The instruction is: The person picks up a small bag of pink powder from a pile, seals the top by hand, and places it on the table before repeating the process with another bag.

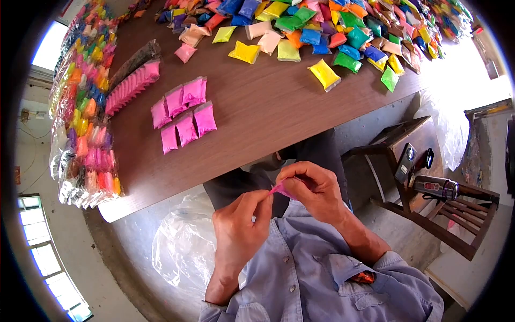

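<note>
My left hand (244,217) pinches one end of a small pink packet (278,188) in front of my chest, just off the table's near edge. Fingers of my right hand (316,192) are curled round the other end, hiding much of it. On the brown table (257,115), several bright pink packets (186,130) lie in two short rows, ahead of my hands and to the left. Behind them a line of pink packets (133,87) stands pressed together, beside a dark clear-wrapped strip (137,61).
Loose multicoloured packets (316,35) heap along the far side. Bundled packets in clear wrap (88,118) line the left edge. To the right, a wooden chair (413,182) bears a phone (406,162) and a flask (435,186). Clear plastic (182,241) lies below the table.
</note>
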Motion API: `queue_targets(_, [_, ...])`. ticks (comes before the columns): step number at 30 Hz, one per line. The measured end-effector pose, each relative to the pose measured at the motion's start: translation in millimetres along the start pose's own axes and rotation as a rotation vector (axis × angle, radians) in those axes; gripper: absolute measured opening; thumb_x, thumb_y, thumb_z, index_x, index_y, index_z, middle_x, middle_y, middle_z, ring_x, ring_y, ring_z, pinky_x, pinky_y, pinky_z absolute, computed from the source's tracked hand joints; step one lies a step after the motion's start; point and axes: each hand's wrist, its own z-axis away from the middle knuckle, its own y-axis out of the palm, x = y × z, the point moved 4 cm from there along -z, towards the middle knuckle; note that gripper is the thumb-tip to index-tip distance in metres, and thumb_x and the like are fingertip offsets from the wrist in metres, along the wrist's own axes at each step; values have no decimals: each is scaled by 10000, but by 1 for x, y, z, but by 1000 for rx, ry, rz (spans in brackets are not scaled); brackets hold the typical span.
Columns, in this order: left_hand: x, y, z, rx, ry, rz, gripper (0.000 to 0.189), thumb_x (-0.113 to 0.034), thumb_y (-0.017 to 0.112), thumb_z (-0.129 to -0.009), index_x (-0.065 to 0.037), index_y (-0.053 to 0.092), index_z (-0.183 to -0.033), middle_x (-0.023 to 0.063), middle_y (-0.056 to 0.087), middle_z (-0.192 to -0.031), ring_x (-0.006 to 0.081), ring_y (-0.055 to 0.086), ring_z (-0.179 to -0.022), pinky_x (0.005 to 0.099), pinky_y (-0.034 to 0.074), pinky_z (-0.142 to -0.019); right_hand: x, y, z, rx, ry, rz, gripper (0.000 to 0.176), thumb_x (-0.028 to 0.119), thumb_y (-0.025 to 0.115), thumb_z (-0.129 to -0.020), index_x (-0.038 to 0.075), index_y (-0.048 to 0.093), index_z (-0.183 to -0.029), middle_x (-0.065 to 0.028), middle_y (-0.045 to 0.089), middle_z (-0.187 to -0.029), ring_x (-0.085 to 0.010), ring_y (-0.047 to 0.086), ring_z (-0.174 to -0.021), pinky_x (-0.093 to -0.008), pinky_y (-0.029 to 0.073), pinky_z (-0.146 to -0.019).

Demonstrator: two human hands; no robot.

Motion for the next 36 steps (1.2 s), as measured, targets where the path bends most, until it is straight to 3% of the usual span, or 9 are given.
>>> queue_targets(7, [-9,7,0,-95,115,-177,98,-33,792,-929,-13,744,-1012,141,752,-819,239,736,-647,319,535,-561,0,2,4,-65,-3,-67,152,48,698,-1029,-6,712,-1171,-27,726,-1032,-68,669,-926,-219,548,-811])
queue_targets(10, [-12,8,1,-76,138,-167,87,-44,789,-939,-7,748,-1005,132,750,-809,202,723,-636,308,527,-562,6,-2,6,-64,65,-131,155,51,690,-1033,-15,704,-1172,-21,727,-1021,-62,661,-928,-219,543,-821])
queue_targets(12, [-9,7,-2,-102,29,39,83,-59,787,-948,0,754,-998,115,740,-778,143,692,-632,289,507,-561,7,-6,7,-58,78,-147,154,53,685,-1035,-18,702,-1171,-19,728,-1019,-61,660,-931,-221,541,-830])
queue_targets(17, [-12,5,0,-49,-51,114,108,-83,788,-957,12,757,-998,89,722,-740,85,639,-633,259,475,-558,5,-7,11,-59,100,-282,162,58,681,-1035,-23,700,-1175,-20,730,-1029,-65,660,-929,-225,536,-848])
queue_targets(20, [-12,8,3,-42,-30,97,118,-91,780,-967,19,756,-1002,76,707,-724,76,613,-619,253,457,-549,8,-8,15,-66,67,-229,160,62,683,-1033,-12,707,-1174,-20,729,-1026,-68,662,-925,-228,539,-828])
queue_targets(22, [-13,8,5,-49,-12,91,120,-94,775,-972,21,756,-1003,67,698,-718,73,600,-612,252,448,-545,12,-10,18,-76,1,9,150,66,690,-1028,-3,719,-1158,-26,730,-1030,-76,668,-923,-231,545,-815])
queue_targets(27, [2,8,8,97,-235,319,151,-127,755,-998,24,759,-1006,35,668,-690,62,573,-621,242,434,-553,24,-11,22,-54,-5,99,160,79,691,-1029,-9,732,-1157,-36,739,-1023,-88,680,-918,-234,551,-816])
queue_targets(34, [-1,7,-3,71,-93,302,151,-131,748,-1006,19,755,-1021,46,669,-700,75,567,-616,261,443,-556,25,-6,21,-33,199,-38,230,116,703,-1032,-38,733,-1200,-52,755,-1026,-89,688,-913,-237,556,-791])
queue_targets(36, [-2,6,-11,31,60,214,105,-94,772,-978,-2,759,-1027,76,675,-741,108,586,-614,271,445,-551,23,-9,15,-51,174,-27,226,116,700,-1032,-46,737,-1186,-50,756,-1013,-82,685,-900,-232,554,-776])
